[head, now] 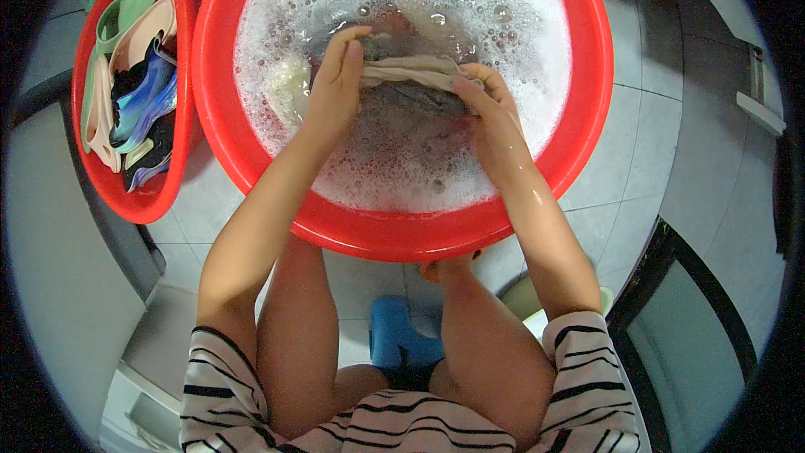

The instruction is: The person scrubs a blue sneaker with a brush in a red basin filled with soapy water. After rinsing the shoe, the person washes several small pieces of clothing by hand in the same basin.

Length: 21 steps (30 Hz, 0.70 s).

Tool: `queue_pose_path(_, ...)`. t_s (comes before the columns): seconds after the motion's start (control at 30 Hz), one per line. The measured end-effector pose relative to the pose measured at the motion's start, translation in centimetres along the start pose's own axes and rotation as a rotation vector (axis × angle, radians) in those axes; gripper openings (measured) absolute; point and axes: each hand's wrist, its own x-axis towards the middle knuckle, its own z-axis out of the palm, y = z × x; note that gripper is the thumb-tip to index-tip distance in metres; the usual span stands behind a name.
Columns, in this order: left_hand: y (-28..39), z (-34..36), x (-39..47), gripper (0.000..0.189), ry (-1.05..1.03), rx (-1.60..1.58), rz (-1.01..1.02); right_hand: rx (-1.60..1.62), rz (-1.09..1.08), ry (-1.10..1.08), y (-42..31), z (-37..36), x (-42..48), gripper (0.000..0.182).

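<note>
Both my hands are over a large red plastic basin [402, 239] full of foamy, soapy water [402, 170]. Between them a light beige piece of wet cloth [412, 71] is stretched sideways just above the water. My left hand [339, 78] grips its left end, thumb and index finger pointing up. My right hand [490, 97] pinches the right end between thumb and fingers. Dark grey cloth [412, 100] lies in the water beneath and behind the beige one. A pale yellowish cloth [289, 91] floats near the basin's left side. Foam hides what lies deeper.
At the left, a smaller red basin [188, 75] holds green slippers [129, 9], pale pink slippers [151, 31] and a blue patterned shoe [148, 100]. A blue plastic object [393, 333] is on the grey tiled floor [604, 138] between my legs. A dark-framed panel [692, 321] stands at the lower right.
</note>
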Motion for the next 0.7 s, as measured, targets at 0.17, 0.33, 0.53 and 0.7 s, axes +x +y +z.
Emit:
queue_pose_path(0.17,-0.9,-0.5,0.0,0.046,-0.273,0.483,0.061,-0.011,0.1,0.015,1.9,-0.5,0.2,0.029)
queue_pose_path(0.33,0.1,0.1,1.2,0.036,-0.038,0.349,-0.096,0.089,0.19,0.015,2.8,0.0,0.7,0.039)
queue_pose_path(0.53,2.5,3.1,-4.6,0.021,-0.248,0.155,0.283,-0.011,-0.081,-0.33,2.1,1.4,-0.1,0.045)
queue_pose_path(0.7,8.4,4.1,-8.2,0.021,-0.388,0.5,0.68,0.158,0.199,-0.318,1.5,1.6,-2.5,0.034)
